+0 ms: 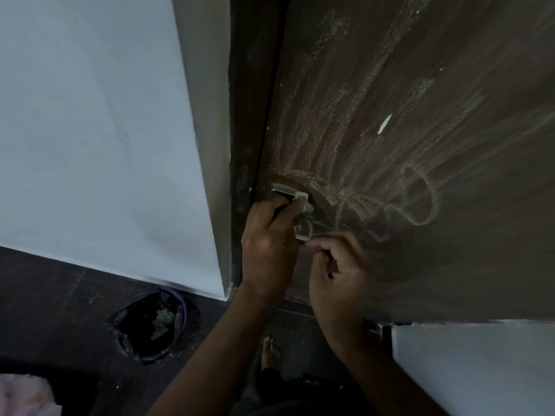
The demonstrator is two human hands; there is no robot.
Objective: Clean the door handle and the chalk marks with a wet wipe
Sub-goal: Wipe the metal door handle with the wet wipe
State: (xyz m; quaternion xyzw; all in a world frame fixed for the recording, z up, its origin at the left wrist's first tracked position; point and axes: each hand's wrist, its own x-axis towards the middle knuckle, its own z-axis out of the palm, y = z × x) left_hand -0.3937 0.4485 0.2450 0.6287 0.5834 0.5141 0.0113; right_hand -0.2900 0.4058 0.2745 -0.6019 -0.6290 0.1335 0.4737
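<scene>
A dark brown door [450,235] carries smeared chalk marks [345,130] and a chalk loop [420,199]. Its metal door handle [282,189] sits near the door's left edge. My left hand [268,244] is closed around the handle and presses a crumpled greenish wet wipe [304,202] against its upper part. My right hand [339,274] is just to the right and below, fingers pinched on the handle's shiny lower end [301,238]. Most of the handle is hidden by both hands.
A white wall [90,115] and dark door frame [249,115] stand to the left. On the dark floor sits a black-lined bin [150,322] holding used wipes. My bare foot [270,352] is below the hands. A second white wall panel [480,364] is at lower right.
</scene>
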